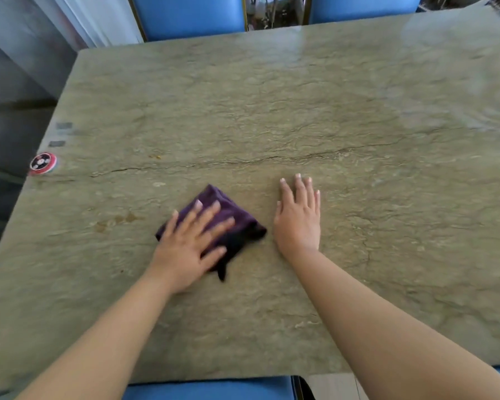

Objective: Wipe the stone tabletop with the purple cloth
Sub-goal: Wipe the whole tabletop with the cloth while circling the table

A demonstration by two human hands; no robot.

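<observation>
**Stone desk wipe: stroke under way**

Stone desk fills the view, blue chairs beyond. Your left hand lies flat, fingers spread, pressing the folded purple cloth; your right hand rests open, just right of it. Keep the palm flat and overlap strokes. Brownish spots left of the cloth likely need attention.

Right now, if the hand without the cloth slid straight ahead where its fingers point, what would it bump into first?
Probably nothing: the right hand points across bare stone tabletop, toward the gap between the two blue chairs.
</observation>
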